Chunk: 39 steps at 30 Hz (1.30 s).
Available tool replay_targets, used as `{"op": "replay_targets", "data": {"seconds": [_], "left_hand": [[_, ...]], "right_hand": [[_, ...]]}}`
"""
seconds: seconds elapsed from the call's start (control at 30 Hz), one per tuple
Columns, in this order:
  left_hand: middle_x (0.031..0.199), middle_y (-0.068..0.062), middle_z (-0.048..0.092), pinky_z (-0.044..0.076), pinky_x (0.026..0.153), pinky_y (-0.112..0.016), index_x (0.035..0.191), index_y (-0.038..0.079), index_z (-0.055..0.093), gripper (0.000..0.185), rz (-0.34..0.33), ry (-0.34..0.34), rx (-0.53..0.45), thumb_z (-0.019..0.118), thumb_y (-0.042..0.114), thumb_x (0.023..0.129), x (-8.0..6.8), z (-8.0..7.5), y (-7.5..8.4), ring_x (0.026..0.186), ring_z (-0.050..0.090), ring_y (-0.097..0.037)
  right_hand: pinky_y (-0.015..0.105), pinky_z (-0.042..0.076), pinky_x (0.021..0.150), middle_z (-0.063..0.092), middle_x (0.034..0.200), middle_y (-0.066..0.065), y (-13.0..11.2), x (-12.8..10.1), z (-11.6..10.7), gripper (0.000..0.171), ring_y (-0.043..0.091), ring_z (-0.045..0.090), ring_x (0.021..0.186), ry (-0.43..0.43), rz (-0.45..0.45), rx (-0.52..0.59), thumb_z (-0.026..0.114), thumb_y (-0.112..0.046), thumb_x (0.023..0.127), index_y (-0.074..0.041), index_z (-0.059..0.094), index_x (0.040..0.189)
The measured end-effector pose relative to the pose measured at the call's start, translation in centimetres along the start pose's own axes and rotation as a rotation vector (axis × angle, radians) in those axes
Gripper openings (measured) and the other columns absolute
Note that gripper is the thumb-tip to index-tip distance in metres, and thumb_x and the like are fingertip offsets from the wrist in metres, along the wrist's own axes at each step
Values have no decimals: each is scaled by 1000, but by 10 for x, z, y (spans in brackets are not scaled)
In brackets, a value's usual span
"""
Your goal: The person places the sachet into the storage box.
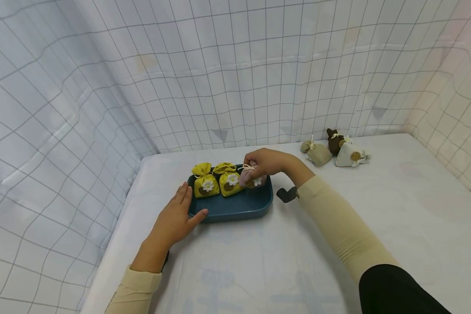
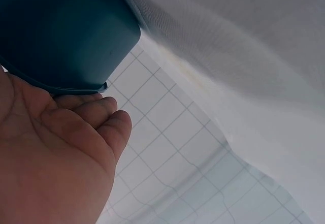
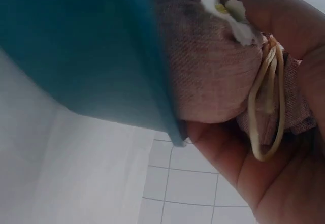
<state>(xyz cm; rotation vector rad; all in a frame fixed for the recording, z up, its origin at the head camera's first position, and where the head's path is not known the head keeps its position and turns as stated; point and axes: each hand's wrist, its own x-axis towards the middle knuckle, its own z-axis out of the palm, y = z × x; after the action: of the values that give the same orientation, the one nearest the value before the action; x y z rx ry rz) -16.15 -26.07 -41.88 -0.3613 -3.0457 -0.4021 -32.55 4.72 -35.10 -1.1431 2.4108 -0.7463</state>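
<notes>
- Head view: right hand [image 1: 267,162] grasps the pink fabric drawstring sachet [image 1: 252,179] at the right end of the dark-blue rectangular plastic tray [image 1: 235,207], beside two yellow fabric sachets [image 1: 216,179]; sachet directly under the fingers, neck upward.
- Left hand [image 1: 175,219], fingers extended, braces the tray's left edge.
- Left wrist view: relaxed fingers [image 2: 96,113] touch the tray's corner.
- Right wrist view: fingers curl round the sachet's tied neck [image 3: 269,102].

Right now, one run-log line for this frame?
left hand: steadies blue tray | right hand: grips pink sachet in tray | two yellow sachets in tray | three sachets on table

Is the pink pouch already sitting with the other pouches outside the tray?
No, the right hand holds the pink pouch in the blue tray.
</notes>
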Motion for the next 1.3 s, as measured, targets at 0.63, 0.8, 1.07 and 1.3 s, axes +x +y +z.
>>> {"op": "replay_targets", "data": {"seconds": [0.63, 0.8, 1.07, 1.3], "left_hand": [[163, -23, 10, 26, 114, -56, 155, -7, 18, 98, 15, 9, 0, 47, 66, 96, 1, 1, 0, 148, 15, -40], [163, -23, 12, 26, 114, -56, 155, -7, 19, 99, 18, 14, -1, 46, 67, 96, 1, 2, 0, 148, 16, -40], [163, -23, 10, 27, 114, -57, 155, -8, 19, 99, 16, 15, -8, 46, 67, 96, 0, 1, -1, 148, 14, -40], [164, -22, 8, 25, 115, -56, 156, -6, 17, 100, 2, -8, -10, 44, 69, 96, 0, 1, -1, 149, 12, -38]], "right_hand": [[34, 47, 76, 62, 100, 4, -1, 6, 8, 30, 19, 54, 89, -52, 68, -89, 75, -24, 89, -10, 65, 114], [37, 50, 86, 64, 110, 6, -2, 2, 6, 33, 20, 58, 98, -40, 63, -114, 74, -22, 89, -8, 66, 118], [37, 50, 84, 66, 112, 4, -2, -5, 0, 33, 20, 58, 96, 32, 23, -123, 71, -18, 88, -7, 67, 118], [41, 52, 88, 65, 119, 5, -3, -20, -9, 33, 23, 60, 109, 85, 7, -100, 66, -21, 95, -5, 66, 123]]}}
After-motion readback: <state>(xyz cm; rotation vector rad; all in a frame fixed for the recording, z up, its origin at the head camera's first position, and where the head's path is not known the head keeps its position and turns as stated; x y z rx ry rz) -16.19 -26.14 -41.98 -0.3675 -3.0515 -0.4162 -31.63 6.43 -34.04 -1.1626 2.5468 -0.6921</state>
